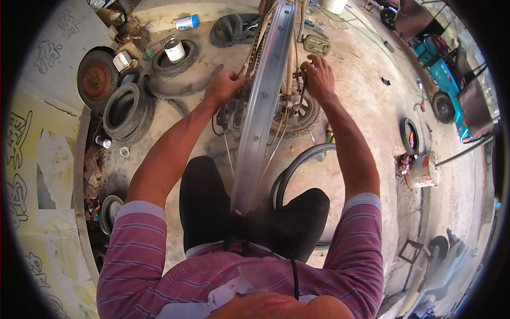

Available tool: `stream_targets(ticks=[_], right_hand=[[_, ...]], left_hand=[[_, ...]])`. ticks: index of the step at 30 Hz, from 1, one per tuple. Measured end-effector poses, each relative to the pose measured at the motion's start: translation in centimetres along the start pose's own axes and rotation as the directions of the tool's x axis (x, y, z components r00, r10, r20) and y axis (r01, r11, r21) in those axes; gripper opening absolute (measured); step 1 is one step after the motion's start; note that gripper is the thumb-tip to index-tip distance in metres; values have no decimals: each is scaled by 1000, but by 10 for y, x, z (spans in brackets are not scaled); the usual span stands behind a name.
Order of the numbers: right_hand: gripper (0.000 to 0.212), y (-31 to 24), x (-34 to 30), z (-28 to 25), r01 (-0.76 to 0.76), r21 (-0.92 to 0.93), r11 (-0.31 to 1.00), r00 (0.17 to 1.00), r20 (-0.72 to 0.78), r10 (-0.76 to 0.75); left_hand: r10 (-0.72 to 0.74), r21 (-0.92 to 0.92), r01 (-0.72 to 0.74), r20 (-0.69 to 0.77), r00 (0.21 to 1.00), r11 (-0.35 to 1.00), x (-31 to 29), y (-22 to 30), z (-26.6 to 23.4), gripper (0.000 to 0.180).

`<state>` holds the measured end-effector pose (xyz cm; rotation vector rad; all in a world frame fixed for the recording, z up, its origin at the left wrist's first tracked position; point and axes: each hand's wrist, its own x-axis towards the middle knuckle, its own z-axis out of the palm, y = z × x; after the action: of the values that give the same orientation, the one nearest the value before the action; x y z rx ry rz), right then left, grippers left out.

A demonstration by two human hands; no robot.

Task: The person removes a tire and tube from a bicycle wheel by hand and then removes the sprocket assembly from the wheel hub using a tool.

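Left hand grips the chain side and right hand closes on the axle fittings of the bare wheel rim standing upright between the knees, where fingers risk pinching against chain or spokes should it turn.

Bare silver bicycle wheel rim, upright on edge, spokes attached, between the knees.
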<state>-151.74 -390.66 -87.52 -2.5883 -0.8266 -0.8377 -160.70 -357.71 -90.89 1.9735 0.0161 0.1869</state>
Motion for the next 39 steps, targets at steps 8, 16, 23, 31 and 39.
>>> stream_targets(ticks=[8, 16, 23, 31, 39], right_hand=[[10, -79, 16, -218, 319, -528, 787, 904, 420, -85], [26, -148, -97, -256, -195, 19, 981, 643, 757, 114], [28, -120, -222, -89, -702, 380, 602, 545, 831, 111], [32, -3, -113, 60, -540, 302, 785, 825, 372, 424], [52, -70, -20, -106, -257, 919, -299, 756, 384, 530]], left_hand=[[-26, 183, 23, 13, 1000, 983, -10, 55, 12, 62], [13, 277, -12, -5, 1000, 961, -12, 55, 7, 62], [-28, 255, 19, 34, 999, 967, -12, 63, 14, 60], [-22, -35, 24, 63, 998, 999, 7, -2, 7, 57], [-24, 271, 4, 71, 997, 963, -6, 48, 8, 58]])
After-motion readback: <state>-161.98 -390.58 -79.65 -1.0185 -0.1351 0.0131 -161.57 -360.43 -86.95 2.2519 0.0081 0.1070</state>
